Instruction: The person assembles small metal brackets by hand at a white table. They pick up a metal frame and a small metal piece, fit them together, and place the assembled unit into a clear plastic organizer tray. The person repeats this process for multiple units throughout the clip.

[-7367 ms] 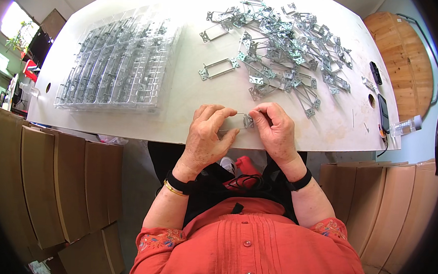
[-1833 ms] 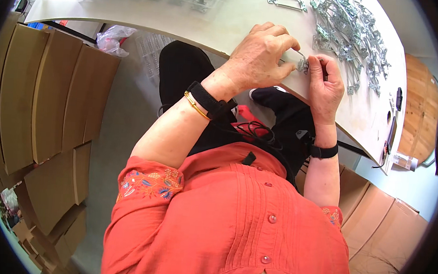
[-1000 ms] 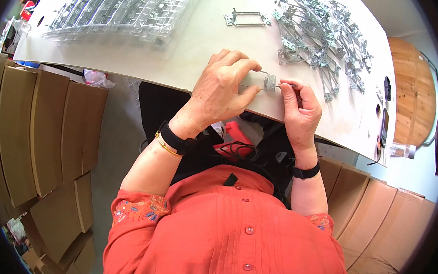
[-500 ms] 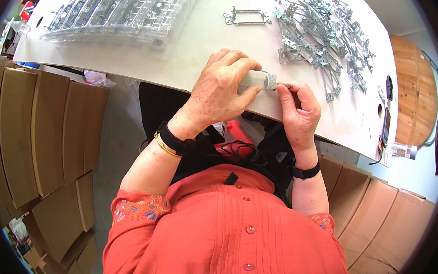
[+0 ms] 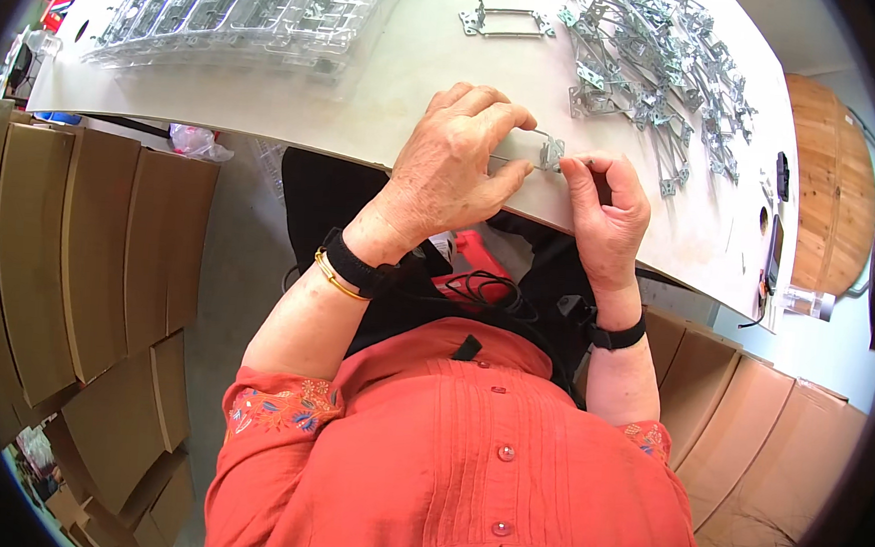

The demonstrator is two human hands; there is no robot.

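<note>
Near the front edge of the white table, my left hand is closed around a small metal bracket frame with thin wire sides. Its plate end sticks out to the right, past the thumb and fingers. Just beside that end is my right hand, its thumb and forefinger pinched together. Whatever sits between those fingertips is too small to name. A similar bracket frame lies by itself farther back on the table. Right of it is a tangled heap of such metal brackets.
Clear plastic trays holding metal parts are stacked at the back left of the table. Cardboard boxes stand at the left, with more boxes at the right. A round wooden board leans beyond the right table end.
Both hands stay close together at the table's front edge, with the bracket frame still in the left. The view has shifted slightly. The right fingertips remain pinched beside the plate end.
</note>
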